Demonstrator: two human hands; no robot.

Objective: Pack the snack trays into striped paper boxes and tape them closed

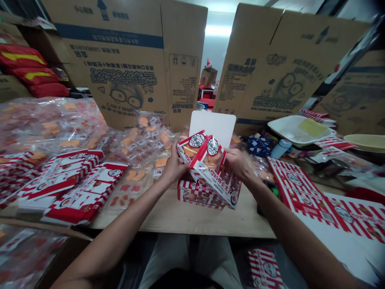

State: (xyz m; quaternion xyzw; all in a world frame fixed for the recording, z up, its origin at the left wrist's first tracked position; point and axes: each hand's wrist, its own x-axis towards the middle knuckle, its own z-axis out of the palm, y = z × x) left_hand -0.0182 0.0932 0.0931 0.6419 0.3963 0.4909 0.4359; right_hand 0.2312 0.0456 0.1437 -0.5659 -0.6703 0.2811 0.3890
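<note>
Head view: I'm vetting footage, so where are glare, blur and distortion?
All in the head view: a bright light glares between cardboard panels; clear packets catch reflections; the right edge looks smeared; outer areas stretch; the held box is sharper.

We stretch both bare forearms forward, our left grip and right grip curled, facing each other.

A flat, pale tan bench is backed by large, printed brown cardboard panels; beyond, a whitish wall is brightly lit.
</note>
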